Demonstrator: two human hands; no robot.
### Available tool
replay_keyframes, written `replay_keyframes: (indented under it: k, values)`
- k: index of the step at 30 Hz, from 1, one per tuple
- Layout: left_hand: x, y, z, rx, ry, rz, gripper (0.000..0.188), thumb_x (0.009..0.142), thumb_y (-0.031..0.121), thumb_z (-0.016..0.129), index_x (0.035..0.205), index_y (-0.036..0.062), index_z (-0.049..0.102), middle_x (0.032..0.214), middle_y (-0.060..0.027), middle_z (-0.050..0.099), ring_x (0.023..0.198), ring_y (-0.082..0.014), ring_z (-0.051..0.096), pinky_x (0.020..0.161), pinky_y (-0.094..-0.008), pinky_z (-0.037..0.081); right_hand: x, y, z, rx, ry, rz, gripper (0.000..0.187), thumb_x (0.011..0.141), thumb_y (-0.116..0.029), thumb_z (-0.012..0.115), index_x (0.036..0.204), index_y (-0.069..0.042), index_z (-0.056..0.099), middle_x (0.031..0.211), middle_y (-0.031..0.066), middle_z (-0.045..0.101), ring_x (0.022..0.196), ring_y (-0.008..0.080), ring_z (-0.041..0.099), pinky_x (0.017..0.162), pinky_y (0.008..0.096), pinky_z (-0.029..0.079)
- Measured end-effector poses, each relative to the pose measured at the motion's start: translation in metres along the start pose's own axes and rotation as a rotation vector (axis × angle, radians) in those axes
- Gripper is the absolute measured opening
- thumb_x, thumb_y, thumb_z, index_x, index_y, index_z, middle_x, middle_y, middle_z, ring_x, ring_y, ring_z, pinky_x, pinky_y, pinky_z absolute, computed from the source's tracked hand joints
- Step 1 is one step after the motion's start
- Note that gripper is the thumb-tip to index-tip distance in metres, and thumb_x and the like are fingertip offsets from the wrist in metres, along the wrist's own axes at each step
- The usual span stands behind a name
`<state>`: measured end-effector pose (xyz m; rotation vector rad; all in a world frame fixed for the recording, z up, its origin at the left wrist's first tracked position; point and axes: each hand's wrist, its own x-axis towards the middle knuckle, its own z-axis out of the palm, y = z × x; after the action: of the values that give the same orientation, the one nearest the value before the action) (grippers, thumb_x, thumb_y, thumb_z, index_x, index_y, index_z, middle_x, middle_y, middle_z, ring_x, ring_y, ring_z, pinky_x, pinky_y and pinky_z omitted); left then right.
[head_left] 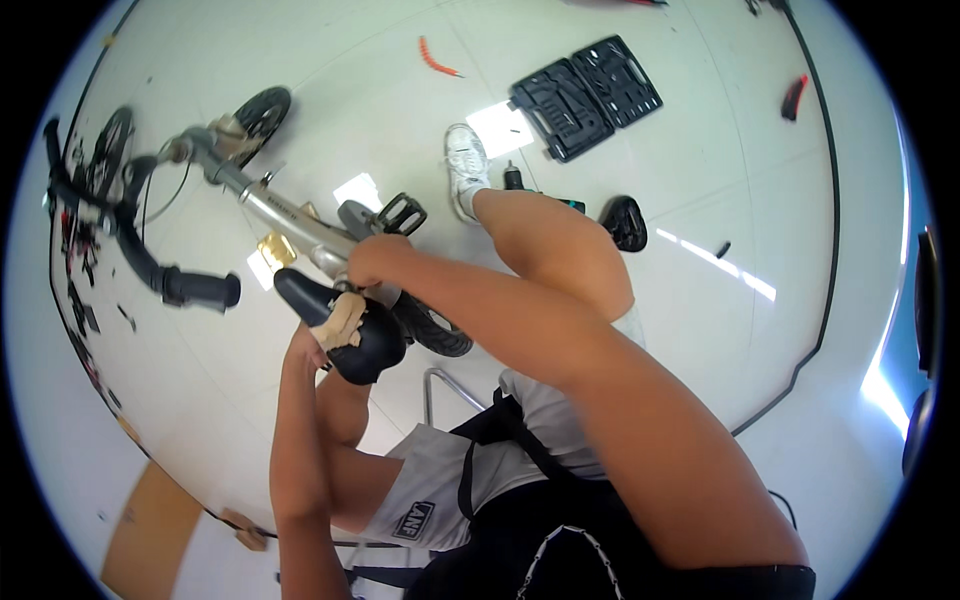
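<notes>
A small bicycle with a silver frame (290, 218) stands before me, its handlebar (150, 265) to the left. Its black saddle (375, 338) has a torn tan patch on top. My right hand (378, 260) is closed at the frame, just beyond the saddle; its fingertips are hidden. Beside the saddle's near left edge is my left hand (306, 346), its fingers mostly hidden underneath. A black pedal (402, 214) and a yellowish pedal (277, 250) flank the frame. The rear wheel (440, 335) shows partly beneath my right forearm.
An open black tool case (585, 98) lies on the floor ahead. Near my right foot are a cordless drill (515, 178) and a second black saddle (625, 223). An orange flexible shaft (437, 58) lies farther off. Loose parts and another wheel (112, 150) are at far left.
</notes>
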<state>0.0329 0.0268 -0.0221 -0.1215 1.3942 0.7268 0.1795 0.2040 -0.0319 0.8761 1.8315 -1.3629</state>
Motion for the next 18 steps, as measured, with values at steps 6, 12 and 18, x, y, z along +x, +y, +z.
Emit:
replay_keyframes:
  k: [6, 12, 18]
  values:
    - [0.018, -0.009, -0.034, -0.084, -0.024, -0.073, 0.026, 0.100, 0.026, 0.056, 0.112, 0.0038, 0.063, 0.099, -0.0105, 0.070, 0.078, -0.0219, 0.070, 0.060, -0.0351, 0.055, 0.003, 0.001, -0.008, 0.031, -0.011, 0.005, 0.041, 0.077, -0.025, 0.071, 0.115, -0.012, 0.074, 0.113, 0.0083, 0.072, 0.104, 0.0249, 0.070, 0.084, 0.0474, 0.055]
    - [0.007, -0.001, -0.013, 0.070, -0.015, -0.039, 0.029, 0.103, 0.030, 0.051, 0.120, 0.0084, 0.060, 0.100, -0.0069, 0.070, 0.077, -0.0179, 0.067, 0.060, -0.0322, 0.055, -0.007, -0.008, -0.018, 0.035, 0.153, -0.064, 0.040, 0.075, -0.026, 0.074, 0.113, -0.013, 0.075, 0.109, 0.0057, 0.074, 0.097, 0.0237, 0.071, 0.077, 0.0454, 0.057]
    - [-0.021, 0.020, 0.026, -0.119, 0.266, 0.224, 0.051, 0.103, 0.042, 0.038, 0.120, -0.0007, 0.059, 0.112, -0.0153, 0.068, 0.101, -0.0267, 0.067, 0.091, -0.0393, 0.055, -0.048, -0.035, -0.026, -0.207, -0.082, -0.253, 0.033, 0.077, -0.022, 0.069, 0.107, -0.011, 0.076, 0.104, 0.0112, 0.074, 0.096, 0.0283, 0.072, 0.076, 0.0458, 0.057]
